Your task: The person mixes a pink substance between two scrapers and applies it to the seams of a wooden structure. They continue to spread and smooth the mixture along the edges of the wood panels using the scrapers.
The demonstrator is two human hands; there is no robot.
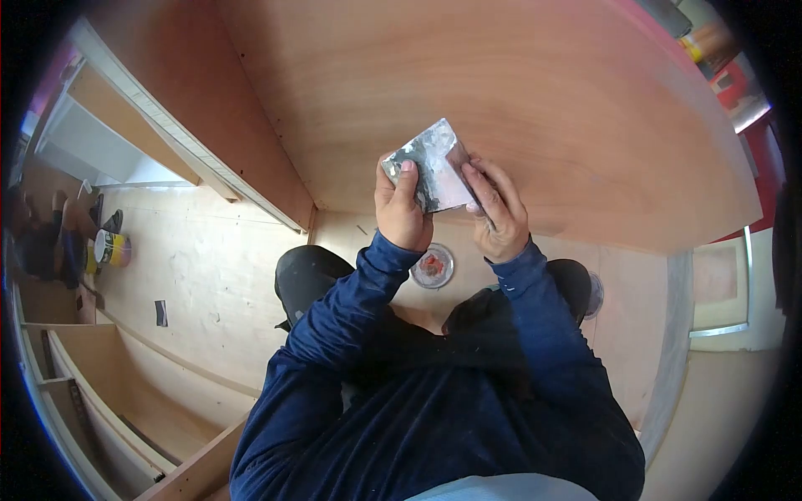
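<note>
Both grips closed | left hand (403,209): smeared plate (438,171) | right hand (501,217): thin flat piece (458,159) | tub (432,265) between knees (307,271)

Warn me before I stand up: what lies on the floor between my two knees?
A round dish with reddish contents, seen in the head view; your forearms hide part of the stretch.

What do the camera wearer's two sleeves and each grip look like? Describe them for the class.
The left sleeve and right sleeve are long, creased and navy blue, reaching the wrists; the right has small white marks near its cuff. The left grip and right grip are bare, without gloves.
</note>
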